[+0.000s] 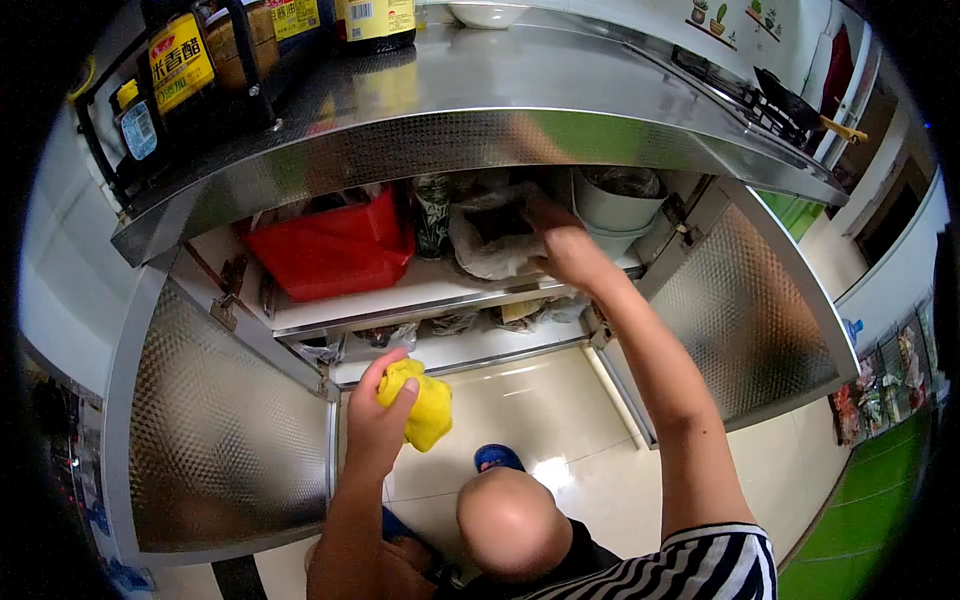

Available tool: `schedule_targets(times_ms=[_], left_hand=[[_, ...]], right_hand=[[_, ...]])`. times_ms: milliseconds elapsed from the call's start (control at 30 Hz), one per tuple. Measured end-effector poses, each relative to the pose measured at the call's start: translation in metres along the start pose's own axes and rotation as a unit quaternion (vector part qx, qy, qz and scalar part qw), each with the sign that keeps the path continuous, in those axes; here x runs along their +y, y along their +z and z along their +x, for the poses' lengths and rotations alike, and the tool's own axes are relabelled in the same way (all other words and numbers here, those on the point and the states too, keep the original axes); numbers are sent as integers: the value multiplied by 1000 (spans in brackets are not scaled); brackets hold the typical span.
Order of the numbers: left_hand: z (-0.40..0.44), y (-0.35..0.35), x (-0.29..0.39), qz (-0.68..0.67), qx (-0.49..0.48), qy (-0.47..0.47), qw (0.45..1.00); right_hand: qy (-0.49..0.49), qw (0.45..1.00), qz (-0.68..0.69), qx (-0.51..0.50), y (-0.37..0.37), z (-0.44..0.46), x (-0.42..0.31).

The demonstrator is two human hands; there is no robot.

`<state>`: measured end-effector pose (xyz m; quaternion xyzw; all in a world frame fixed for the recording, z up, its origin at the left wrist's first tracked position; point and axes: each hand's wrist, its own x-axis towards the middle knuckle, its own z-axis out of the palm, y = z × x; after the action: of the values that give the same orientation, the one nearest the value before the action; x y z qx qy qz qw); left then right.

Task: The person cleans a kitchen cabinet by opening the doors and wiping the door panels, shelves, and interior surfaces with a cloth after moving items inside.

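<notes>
Cloth (430, 412), yellow and bunched, sits just left of the lower centre of the head view, pinched between the thumb and fingers of my left hand (376, 418). My right arm stretches up from the lower right, and my right hand (574, 256) is inside the cupboard (420, 305), at the right edge of a plastic bag (475, 245) with a dark inside. Those fingers are shadowed, so I cannot tell whether they are spread or pinching the edge. A dark can (432, 222) stands just left of the bag, with a red bin (330, 245) further left; a white bucket (617, 208) is right of my hand. Open doors flank the cupboard at left and right, and the steel counter (520, 75) spans the top.
</notes>
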<state>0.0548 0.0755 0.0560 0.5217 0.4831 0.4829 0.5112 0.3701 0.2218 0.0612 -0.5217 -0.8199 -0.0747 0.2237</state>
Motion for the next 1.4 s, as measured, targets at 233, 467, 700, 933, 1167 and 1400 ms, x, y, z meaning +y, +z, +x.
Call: schedule_targets(times_ms=[233, 467, 700, 933, 1167, 1400], left_hand=[[7, 2, -1, 13, 6, 1, 1000], [9, 0, 3, 25, 12, -29, 999], [8, -1, 0, 35, -2, -15, 999], [5, -3, -6, 40, -14, 0, 999], [-2, 1, -2, 39, -24, -4, 999], [-8, 5, -4, 50, -24, -18, 998]], right_hand=[[36, 988, -66, -135, 3, 76, 2], [-29, 975, -174, -133, 39, 96, 20], [-15, 981, -146, -127, 45, 99, 26], [68, 974, 35, -211, 1, 75, 4], [122, 980, 112, -107, 19, 34, 8], [137, 966, 115, 188, 41, -29, -31]])
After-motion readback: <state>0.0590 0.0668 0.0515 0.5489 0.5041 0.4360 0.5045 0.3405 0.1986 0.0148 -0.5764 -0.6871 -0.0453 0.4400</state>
